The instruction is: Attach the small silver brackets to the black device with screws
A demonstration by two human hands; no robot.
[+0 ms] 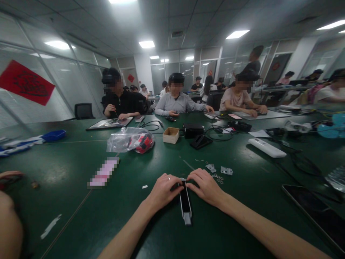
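A narrow black strip with a pale rim [185, 201] lies lengthwise on the green table in front of me, with a small grey block [188, 218] at its near end. Thumb and fingers of my left hand [167, 186] are closed on the strip's far end from the left. From the right, my right hand [205, 185] pinches at the same end, its fingertips close to those of the left. What exactly lies between the fingertips is too small to make out. Several small rings [219, 179] and two metal plates [226, 171] lie just beyond my right hand.
Beyond my hands are a plastic bag with red and black contents [134, 140], a small open box [171, 136] and a black stand [201, 141]. A white case [266, 148], cables and a dark tablet [315, 216] lie right. Several people sit across the table; another person's arm [10, 223] is left.
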